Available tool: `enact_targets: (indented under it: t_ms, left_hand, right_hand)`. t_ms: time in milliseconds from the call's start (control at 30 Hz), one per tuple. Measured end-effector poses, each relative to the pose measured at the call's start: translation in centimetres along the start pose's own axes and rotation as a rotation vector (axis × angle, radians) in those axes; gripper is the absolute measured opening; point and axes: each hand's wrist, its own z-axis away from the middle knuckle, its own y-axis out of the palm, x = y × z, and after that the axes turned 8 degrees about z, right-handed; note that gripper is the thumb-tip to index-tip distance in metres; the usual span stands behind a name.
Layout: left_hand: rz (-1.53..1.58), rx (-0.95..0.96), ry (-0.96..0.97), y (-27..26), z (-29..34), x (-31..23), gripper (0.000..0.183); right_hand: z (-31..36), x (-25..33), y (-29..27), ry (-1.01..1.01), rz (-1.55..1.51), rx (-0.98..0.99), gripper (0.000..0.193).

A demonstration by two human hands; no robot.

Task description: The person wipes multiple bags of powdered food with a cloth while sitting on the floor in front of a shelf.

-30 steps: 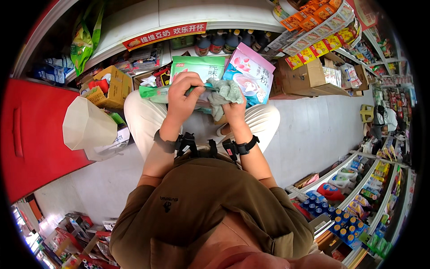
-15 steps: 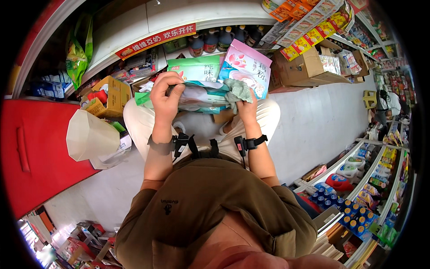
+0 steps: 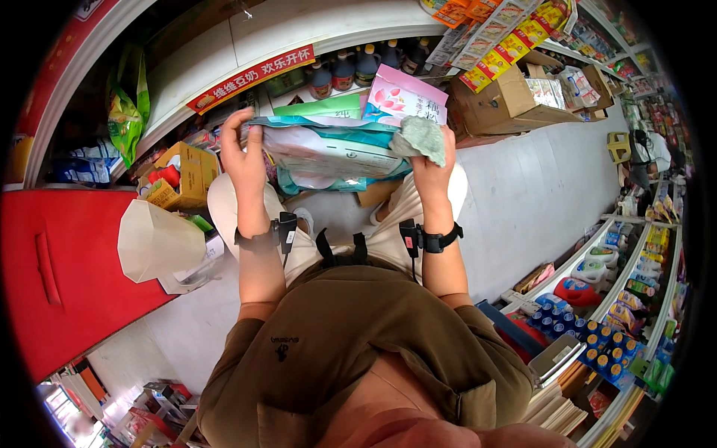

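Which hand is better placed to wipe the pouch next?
Probably the right hand: it holds the grey-green cloth at the right end of the teal-and-white pouch, while the left hand holds the pouch's upper left corner.

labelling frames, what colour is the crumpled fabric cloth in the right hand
The crumpled cloth is pale grey-green, best seen in the head view.

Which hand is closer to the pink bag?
The right hand: it's just in front of the pink bag, a bit to the right, with the cloth. The left hand is farther off to its left, at the teal bag's left end.
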Motion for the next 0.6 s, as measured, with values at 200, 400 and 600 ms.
enact_targets:
  t_ms: [200,400,600]
  left_hand:
    - [-0.419,0.361,0.216,2.7,1.9,-1.7,0.028]
    - [-0.4,0.494,-0.014,4.7,4.2,0.9,0.018]
    - [-0.392,0.457,-0.013,4.2,5.0,3.6,0.008]
  right_hand:
    - [0.8,1.2,2.5,-0.155,0.169,0.17,0.036]
    - [2.0,1.3,3.6,-0.13,0.111,0.184,0.034]
    - [2.0,1.4,3.6,-0.158,0.214,0.277,0.036]
